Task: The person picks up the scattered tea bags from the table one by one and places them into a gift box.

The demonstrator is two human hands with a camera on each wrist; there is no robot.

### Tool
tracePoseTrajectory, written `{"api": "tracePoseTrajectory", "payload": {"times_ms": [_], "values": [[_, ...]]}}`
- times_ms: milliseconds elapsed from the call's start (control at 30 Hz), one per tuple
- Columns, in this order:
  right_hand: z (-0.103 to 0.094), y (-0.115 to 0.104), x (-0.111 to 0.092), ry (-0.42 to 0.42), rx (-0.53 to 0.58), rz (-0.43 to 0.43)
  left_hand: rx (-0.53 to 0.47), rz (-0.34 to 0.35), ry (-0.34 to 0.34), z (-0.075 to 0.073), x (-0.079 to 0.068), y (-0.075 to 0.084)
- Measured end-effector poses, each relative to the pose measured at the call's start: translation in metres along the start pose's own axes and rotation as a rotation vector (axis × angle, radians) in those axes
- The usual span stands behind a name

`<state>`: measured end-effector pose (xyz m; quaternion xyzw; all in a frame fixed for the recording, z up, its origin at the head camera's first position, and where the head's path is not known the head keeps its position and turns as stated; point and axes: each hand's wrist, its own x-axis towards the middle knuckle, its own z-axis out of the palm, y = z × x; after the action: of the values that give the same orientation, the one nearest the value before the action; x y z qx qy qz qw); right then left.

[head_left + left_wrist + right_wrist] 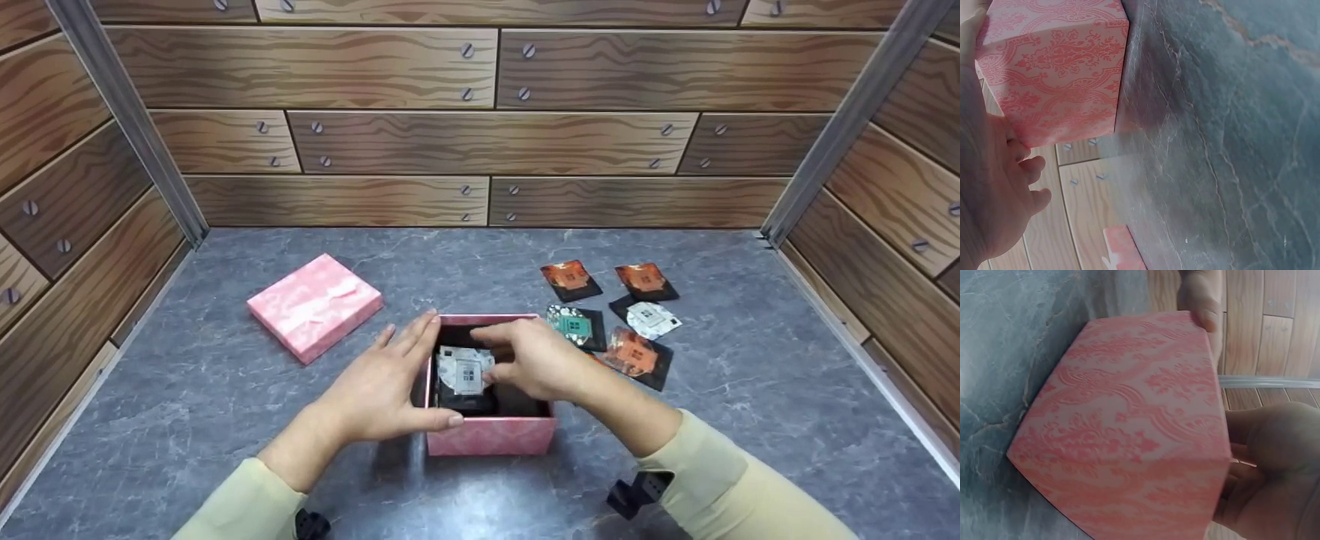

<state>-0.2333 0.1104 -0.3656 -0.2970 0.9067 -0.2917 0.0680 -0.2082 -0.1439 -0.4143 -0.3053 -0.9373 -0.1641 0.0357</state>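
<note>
An open pink patterned gift box [491, 436] with a dark inside stands before me. My left hand [379, 390] grips its left side, thumb over the front rim and fingers at the back left corner. The left wrist view has some of those fingers bent by the box wall. Inside, at the left, lies a small square packet [466, 373] with a white and black print. My right hand [536, 360] reaches in over the right rim, thumb tip at the packet's right edge. Its index finger and thumb are apart; the other fingertips are hidden.
The pink box lid [315, 307] with a bow lies at the back left. Right of the box lie several square packets: orange ones [570, 279], a green one [576, 327] and a white one [651, 318]. Wood-patterned walls [487, 142] surround the grey marbled tabletop [225, 405].
</note>
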Motion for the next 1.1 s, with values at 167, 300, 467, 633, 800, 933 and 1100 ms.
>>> {"api": "tracePoseTrajectory", "payload": {"times_ms": [167,300,467,633,800,933,1100], "values": [[-0.016,0.005,-0.006,0.048,0.124,-0.011,0.01,0.014,0.009,0.001,0.001,0.0],[-0.034,0.015,-0.011,0.154,0.189,-0.017,0.014,0.008,-0.002,0.0,0.001,0.0],[-0.059,0.038,-0.018,0.322,0.263,-0.036,0.022,0.004,-0.004,0.0,0.001,0.001],[-0.081,0.069,-0.027,0.432,0.279,0.007,0.026,0.005,-0.003,0.0,0.0,0.0],[-0.095,0.105,-0.038,0.521,0.294,0.055,0.026,0.006,-0.002,0.001,0.0,0.0],[-0.099,0.135,-0.047,0.564,0.349,0.088,0.026,0.011,0.006,0.001,0.0,0.0],[-0.098,0.17,-0.057,0.592,0.379,0.144,0.017,0.015,0.014,0.001,0.0,0.0]]}}
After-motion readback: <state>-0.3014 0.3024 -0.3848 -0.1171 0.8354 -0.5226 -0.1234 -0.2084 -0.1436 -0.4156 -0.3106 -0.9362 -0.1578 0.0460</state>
